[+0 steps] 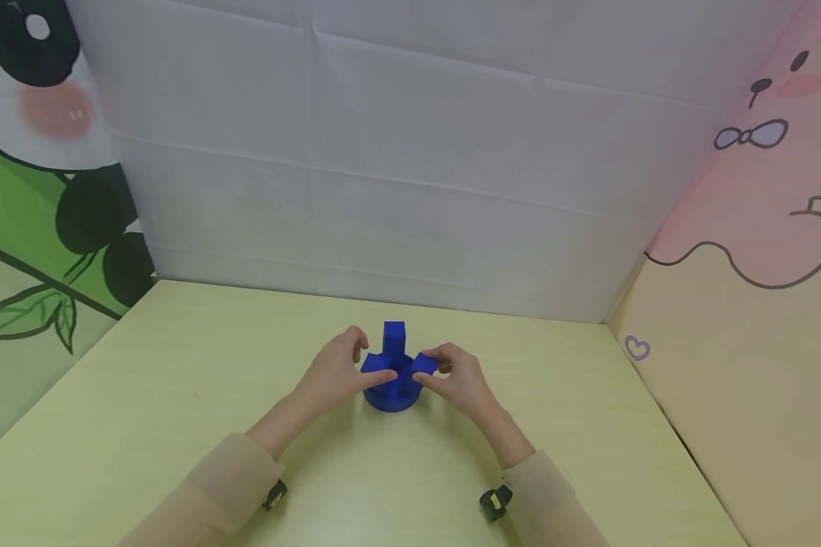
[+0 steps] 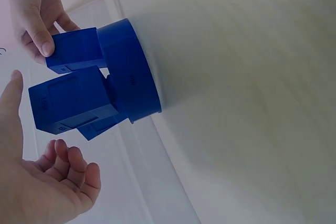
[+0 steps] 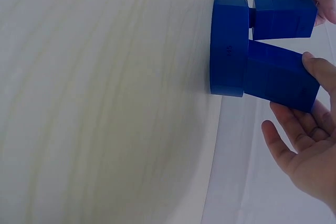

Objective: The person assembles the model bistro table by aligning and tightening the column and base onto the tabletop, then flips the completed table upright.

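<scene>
A round blue base [image 1: 391,404] stands on the table with three blue blocks rising from it. The rear block [image 1: 394,339] is upright, and no hand touches it. My left hand [image 1: 331,368] is spread around the left block [image 2: 71,100]; the left wrist view shows its thumb and curved fingers apart from the block. With thumb and fingers, my right hand [image 1: 461,380] pinches the outer end of the right block [image 3: 281,74], which leans outward. The lower ends of the blocks are partly hidden inside the base.
The pale yellow table [image 1: 178,410] extends around the base. A white sheet [image 1: 410,190] hangs behind it, with printed panels [image 1: 14,304] on the left and a pink and cream panel [image 1: 752,342] on the right. Wrist cameras [image 1: 496,502] sit by both sleeves.
</scene>
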